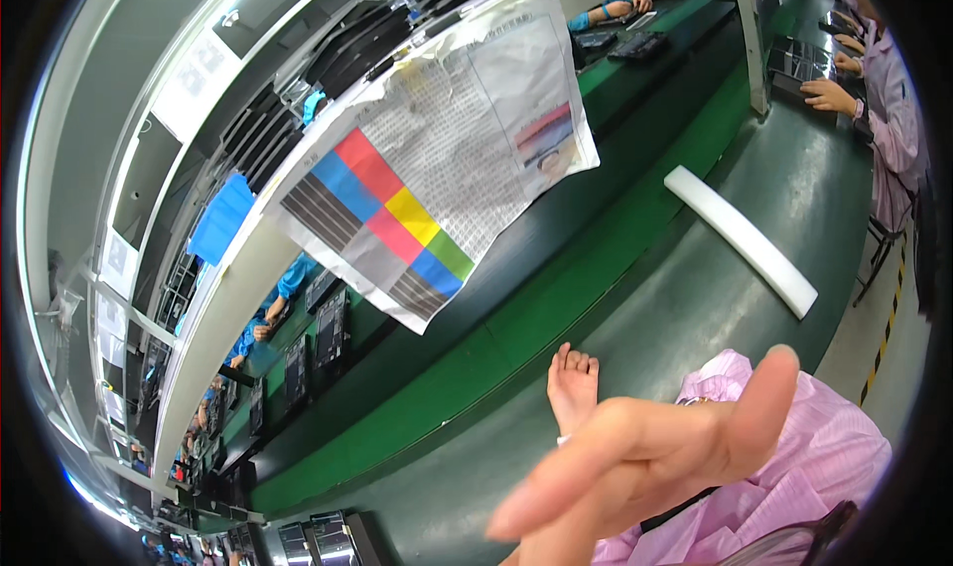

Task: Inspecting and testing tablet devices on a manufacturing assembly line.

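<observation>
Fingers of the right hand (645, 457) are stretched out flat and close together, thumb raised, gripping nothing. The hand is so near the lens that it is blurred, and its wrist is cut off by the lower edge. It hovers over the near edge of the long dark green bench (695, 298), whose smooth, slightly glossy top bends with the lens and runs out of sight at the top right and lower left.

One large creased sheet of newspaper with a band of blue, red, yellow and green blocks (437, 169) hangs over the bench's far side. Its print is too small to make out, and it hides whatever stands behind it. A pale pink striped fabric garment (804, 467) fills the lower right corner, partly covered by the right hand; whose it is cannot be told.

One white, long, flat-sided foam bar (740, 238) lies slantwise on the bench towards its right end, well apart from both hands and touched by nothing.

A smaller left hand (574, 382) lies just beyond the right one, over the bench's near edge. Its fingers point away, loosely open and empty, and its wrist is hidden behind the right hand.

At the bench's right end, a co-worker in a pink smock (893, 119) rests a hand on a dark flat tray (799, 65), the figure clipped by the rim. More blue-sleeved workers along the far side are too small to count.
</observation>
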{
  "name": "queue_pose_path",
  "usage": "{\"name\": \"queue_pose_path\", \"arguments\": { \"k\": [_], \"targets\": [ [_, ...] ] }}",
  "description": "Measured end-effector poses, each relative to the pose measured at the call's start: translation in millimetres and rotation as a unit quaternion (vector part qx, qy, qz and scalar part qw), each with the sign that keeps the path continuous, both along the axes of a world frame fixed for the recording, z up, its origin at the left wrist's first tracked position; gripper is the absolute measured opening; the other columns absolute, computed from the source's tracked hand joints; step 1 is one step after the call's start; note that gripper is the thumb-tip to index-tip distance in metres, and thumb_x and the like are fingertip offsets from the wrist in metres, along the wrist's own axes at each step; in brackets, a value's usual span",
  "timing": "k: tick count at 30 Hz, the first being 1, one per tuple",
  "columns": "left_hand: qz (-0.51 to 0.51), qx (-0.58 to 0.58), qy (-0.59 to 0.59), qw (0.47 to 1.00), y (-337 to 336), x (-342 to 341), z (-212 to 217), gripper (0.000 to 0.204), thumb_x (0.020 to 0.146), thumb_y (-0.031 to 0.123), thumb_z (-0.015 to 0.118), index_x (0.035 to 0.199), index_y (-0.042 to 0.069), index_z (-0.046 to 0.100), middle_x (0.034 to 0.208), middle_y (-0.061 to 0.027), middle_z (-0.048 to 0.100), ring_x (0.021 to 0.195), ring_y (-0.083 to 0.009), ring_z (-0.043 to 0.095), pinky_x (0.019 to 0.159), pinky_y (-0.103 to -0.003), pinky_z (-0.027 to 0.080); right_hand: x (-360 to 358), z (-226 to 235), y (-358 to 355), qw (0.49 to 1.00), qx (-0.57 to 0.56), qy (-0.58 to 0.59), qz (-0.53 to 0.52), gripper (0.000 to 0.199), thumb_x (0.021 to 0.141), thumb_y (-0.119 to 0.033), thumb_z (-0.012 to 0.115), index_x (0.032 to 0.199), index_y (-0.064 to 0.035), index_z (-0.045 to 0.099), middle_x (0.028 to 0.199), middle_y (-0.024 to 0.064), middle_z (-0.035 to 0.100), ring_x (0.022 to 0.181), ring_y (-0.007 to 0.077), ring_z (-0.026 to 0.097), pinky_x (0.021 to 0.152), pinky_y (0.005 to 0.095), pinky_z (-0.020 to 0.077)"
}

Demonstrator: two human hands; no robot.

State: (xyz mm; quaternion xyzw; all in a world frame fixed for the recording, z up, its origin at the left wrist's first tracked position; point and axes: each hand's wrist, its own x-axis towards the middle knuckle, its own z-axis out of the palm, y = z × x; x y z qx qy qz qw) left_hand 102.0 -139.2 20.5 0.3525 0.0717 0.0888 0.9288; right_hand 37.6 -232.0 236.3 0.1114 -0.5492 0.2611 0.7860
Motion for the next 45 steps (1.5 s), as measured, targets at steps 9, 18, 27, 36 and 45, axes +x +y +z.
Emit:
{"name": "queue_pose_path", "arguments": {
  "k": [9,18,27,36,45],
  "targets": [
    [-0.007,-0.001,-0.004,1.000,2,0,-2,0.022,0.098,0.030,0.047,0.101,0.009,0.053,0.093,-0.0020,0.052,0.092,-0.0170,0.050,0.085,-0.036,0.042,-21,4,6,0.997,0.034,0.027,0.059,0.097,0.090,-0.071,0.017,0.143,0.0103,0.018,0.126,0.0351,0.049,0.120,0.0452,0.048,0.106,0.0526,0.0308],
    [0.017,-0.030,0.013,0.999,15,6,-33,0.018,0.099,0.028,0.047,0.096,0.010,0.053,0.092,-0.0014,0.051,0.093,-0.0163,0.050,0.086,-0.035,0.042,71,-89,11,0.961,-0.173,0.216,-0.027,0.077,0.099,-0.057,0.019,0.139,0.0075,0.035,0.130,0.0270,0.051,0.132,0.0365,0.041,0.114,0.0472,0.0270],
    [-0.052,-0.244,0.000,0.968,29,6,-60,0.016,0.095,0.022,0.051,0.089,0.007,0.052,0.073,0.0008,0.037,0.068,-0.0132,0.035,0.070,-0.029,0.035,141,-245,20,0.777,-0.542,0.306,-0.092,0.050,0.103,-0.036,0.036,0.132,0.0030,0.045,0.136,0.0199,0.050,0.129,0.0263,0.045,0.110,0.0376,0.0334],
    [-0.004,-0.247,0.046,0.968,25,4,-47,0.015,0.093,0.020,0.053,0.092,0.005,0.054,0.084,-0.0004,0.050,0.071,-0.0132,0.039,0.071,-0.029,0.036,147,-256,20,0.786,-0.560,0.251,-0.076,0.038,0.100,-0.027,0.044,0.127,-0.0007,0.052,0.129,0.0176,0.057,0.112,0.0213,0.058,0.082,0.0272,0.0524],
    [-0.043,-0.249,0.007,0.967,26,5,-45,0.014,0.094,0.021,0.050,0.089,0.008,0.051,0.071,0.0014,0.039,0.067,-0.0126,0.037,0.070,-0.029,0.036,146,-255,22,0.785,-0.558,0.256,-0.077,0.036,0.101,-0.026,0.044,0.124,-0.0008,0.052,0.127,0.0175,0.058,0.107,0.0203,0.059,0.085,0.0283,0.0497]
  ]
}}
